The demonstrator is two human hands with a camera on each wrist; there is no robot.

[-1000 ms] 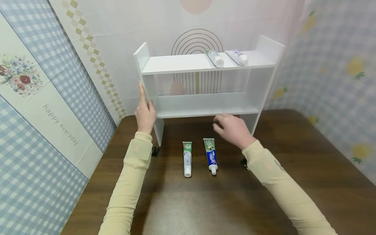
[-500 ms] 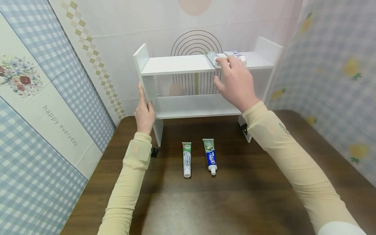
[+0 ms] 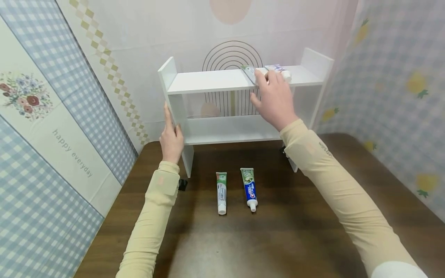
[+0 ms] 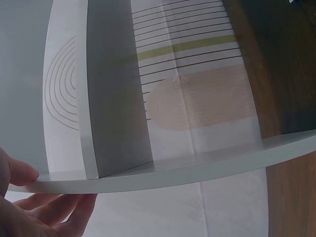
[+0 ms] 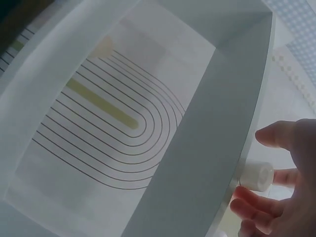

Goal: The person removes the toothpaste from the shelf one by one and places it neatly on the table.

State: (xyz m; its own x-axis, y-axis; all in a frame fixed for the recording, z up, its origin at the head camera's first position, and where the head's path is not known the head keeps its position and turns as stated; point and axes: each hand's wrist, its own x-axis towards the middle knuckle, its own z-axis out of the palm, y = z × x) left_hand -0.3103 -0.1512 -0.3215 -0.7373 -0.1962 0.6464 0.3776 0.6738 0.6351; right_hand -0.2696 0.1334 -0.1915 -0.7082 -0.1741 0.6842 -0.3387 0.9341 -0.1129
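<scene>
A white two-tier shelf (image 3: 212,82) stands on the brown table. My left hand (image 3: 172,141) grips its left side panel, thumb inside and fingers outside, also plain in the left wrist view. Two toothpaste tubes lie on the top board. My right hand (image 3: 276,98) is at the left toothpaste tube (image 3: 248,72), its fingers beside the white cap (image 5: 257,176) and the thumb apart from it; the hand hides part of that tube. Just right lies the other tube, its cap (image 3: 286,75) partly showing past the fingers.
On the table (image 3: 222,243) below lie a green-and-white toothpaste tube (image 3: 221,193) and a blue-and-green toothpaste tube (image 3: 249,189), caps toward me. Black clips (image 3: 182,184) sit by the shelf's feet. Patterned cloth hangs behind and at both sides.
My right hand has risen from in front of the lower board to the tubes on the top board, then shifted slightly left. The left hand keeps its grip on the side panel.
</scene>
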